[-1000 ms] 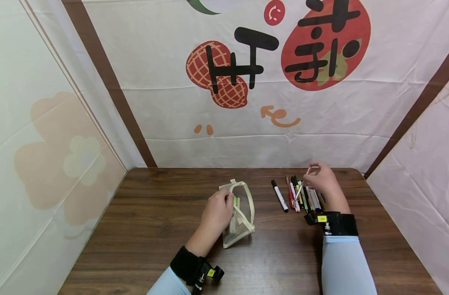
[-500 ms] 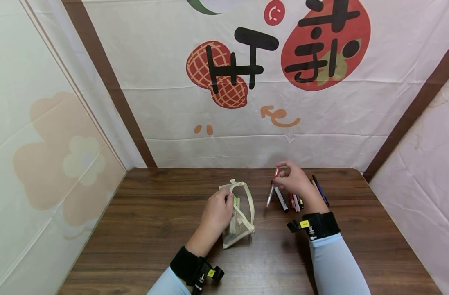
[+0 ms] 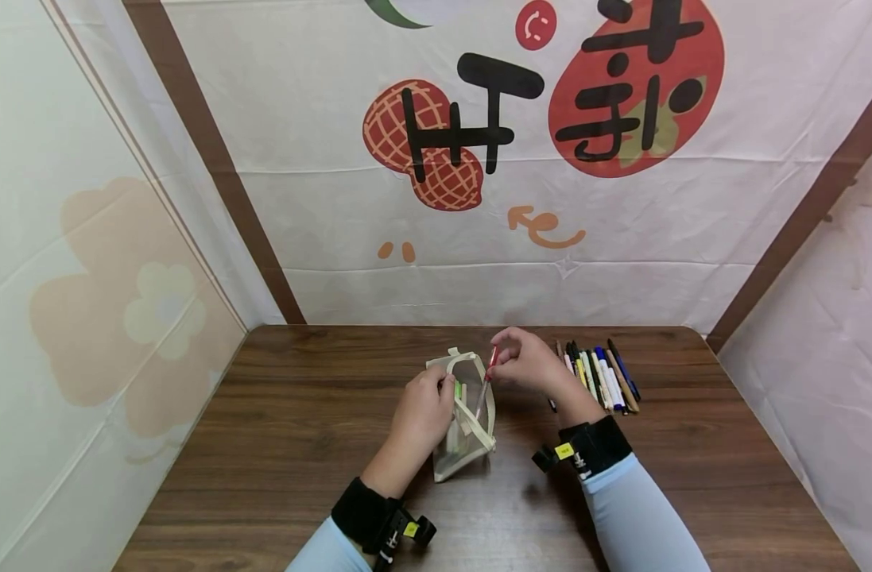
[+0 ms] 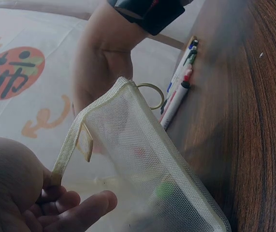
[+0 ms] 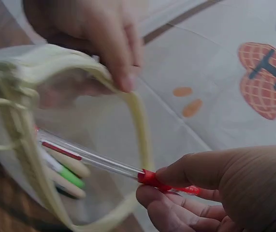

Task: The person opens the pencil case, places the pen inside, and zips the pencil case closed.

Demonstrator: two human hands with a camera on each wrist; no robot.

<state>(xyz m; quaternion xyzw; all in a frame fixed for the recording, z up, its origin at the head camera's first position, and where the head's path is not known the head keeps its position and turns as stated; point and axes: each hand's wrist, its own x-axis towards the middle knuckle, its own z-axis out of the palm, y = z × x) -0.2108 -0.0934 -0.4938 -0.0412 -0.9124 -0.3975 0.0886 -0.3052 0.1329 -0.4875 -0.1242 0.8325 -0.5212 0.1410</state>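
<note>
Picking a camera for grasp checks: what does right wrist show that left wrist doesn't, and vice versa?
Right wrist only: the right hand clearly pinching the red pen, plus the peanut print.
Left wrist only: loose pens on the table, plus the red fruit print.
Both: the left hand holding the pouch edge.

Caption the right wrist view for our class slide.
Right hand pinching a red and clear pen at an open mesh pouch held by the left hand.
</note>
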